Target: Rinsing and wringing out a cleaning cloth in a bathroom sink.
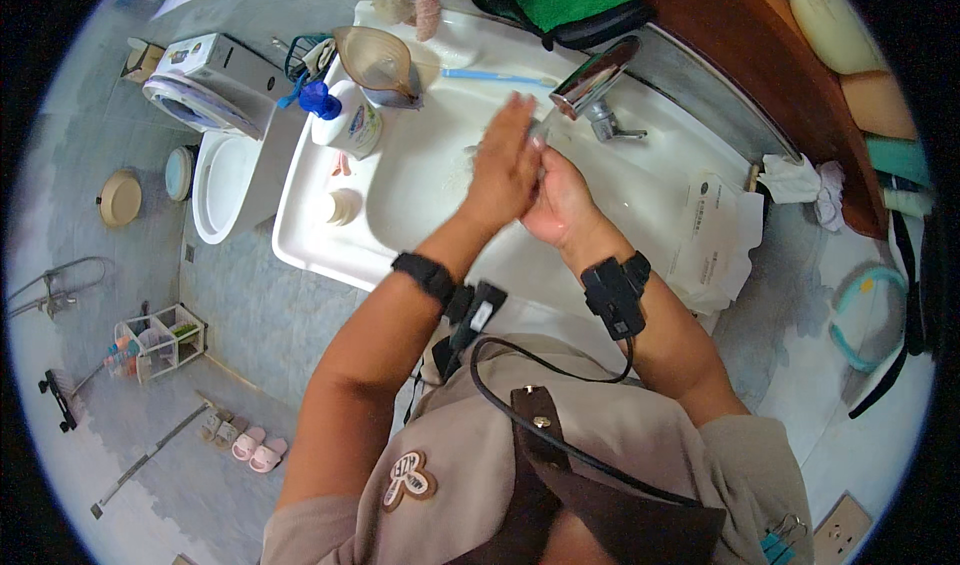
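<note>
My left hand (506, 161) lies flat against my right hand (561, 199), palm to palm, over a white sink basin (412, 182). Water runs onto them from a chrome faucet (596, 81). The left fingers are stretched out, while the right fingers are partly hidden behind them. I see nothing held between the hands. A white pump bottle with a blue top (352, 124) stands on the left sink ledge, beside a brown translucent scoop or pitcher (373, 56). At the back rim lies a blue toothbrush (487, 76).
A small cream jar (343, 207) sits on the left ledge. White printed packaging (709, 235) lies on the right rim. A green cloth (562, 2) hangs over the back edge. Left of the sink stands a toilet (225, 182). A black cable (570, 445) runs from my wrist straps.
</note>
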The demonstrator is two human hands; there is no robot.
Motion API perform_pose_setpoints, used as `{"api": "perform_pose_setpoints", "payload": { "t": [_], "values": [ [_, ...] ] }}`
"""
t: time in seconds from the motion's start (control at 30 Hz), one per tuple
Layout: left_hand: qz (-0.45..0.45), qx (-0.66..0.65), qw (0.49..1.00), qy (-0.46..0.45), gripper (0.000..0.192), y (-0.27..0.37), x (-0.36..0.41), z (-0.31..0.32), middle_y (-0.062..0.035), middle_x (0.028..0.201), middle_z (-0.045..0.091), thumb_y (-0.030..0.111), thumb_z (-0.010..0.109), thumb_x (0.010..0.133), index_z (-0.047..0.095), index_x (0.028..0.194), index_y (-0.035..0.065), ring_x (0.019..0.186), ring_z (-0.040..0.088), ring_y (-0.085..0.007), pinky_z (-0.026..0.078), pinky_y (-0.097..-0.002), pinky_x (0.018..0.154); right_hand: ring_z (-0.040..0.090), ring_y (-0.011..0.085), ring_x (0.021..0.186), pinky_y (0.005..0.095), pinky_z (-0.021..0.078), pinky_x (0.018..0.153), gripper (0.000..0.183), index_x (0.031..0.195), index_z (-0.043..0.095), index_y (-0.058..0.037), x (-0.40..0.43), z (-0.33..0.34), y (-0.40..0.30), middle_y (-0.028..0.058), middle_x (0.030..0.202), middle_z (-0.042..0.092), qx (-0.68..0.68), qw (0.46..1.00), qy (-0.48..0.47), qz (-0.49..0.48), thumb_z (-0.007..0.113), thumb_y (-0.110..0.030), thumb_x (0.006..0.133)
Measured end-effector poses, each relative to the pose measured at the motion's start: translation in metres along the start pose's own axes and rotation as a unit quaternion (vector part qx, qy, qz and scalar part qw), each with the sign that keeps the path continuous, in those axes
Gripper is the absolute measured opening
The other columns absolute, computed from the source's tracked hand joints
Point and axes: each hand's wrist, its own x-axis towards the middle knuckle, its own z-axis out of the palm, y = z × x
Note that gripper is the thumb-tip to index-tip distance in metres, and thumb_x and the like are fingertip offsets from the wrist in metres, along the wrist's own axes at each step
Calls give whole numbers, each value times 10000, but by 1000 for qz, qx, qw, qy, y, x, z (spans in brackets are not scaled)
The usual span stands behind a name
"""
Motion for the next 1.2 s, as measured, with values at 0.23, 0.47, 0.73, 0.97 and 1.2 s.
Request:
{"api": "perform_pose_setpoints", "payload": {
  "t": [0.23,0.47,0.73,0.97,1.2],
  "values": [
    [-107,-134,979,-105,400,33,-17,-1,-163,1374,374,113,447,917,409,1308,37,1299,316,-274,238,-331,1059,474,277,1127,435,389,958,406,1150,474,-79,8,-11,-28,105,1197,495,-13,998,64,-23,407,-409,923],
    [-116,-19,992,-38,415,21,10,3,-211,1329,401,168,502,867,455,1264,57,1240,371,-351,277,-386,1036,463,259,1145,419,369,979,415,1252,424,-86,-3,-8,-8,116,1210,496,-41,999,16,-5,395,-352,935],
    [-73,-46,996,-4,485,41,-27,13,-241,1290,414,93,547,825,411,1291,89,1240,354,-386,269,-409,1039,512,229,1035,394,415,925,349,1154,489,-104,4,0,-37,92,1118,533,-53,996,45,-56,382,-352,933],
    [14,-36,998,40,436,26,-5,0,-146,1049,524,-32,596,732,512,1141,94,978,500,-350,432,-381,842,513,222,1082,368,391,970,403,1206,487,-47,10,-13,-24,100,1176,534,-27,1000,-3,14,365,-332,950],
    [-32,1,999,8,258,24,5,-6,-189,995,566,84,542,809,514,1065,95,883,566,-359,469,-393,743,521,190,1054,360,416,933,345,1127,520,-101,4,-4,-14,45,1135,547,-42,998,36,20,400,-358,929]
  ]
}}
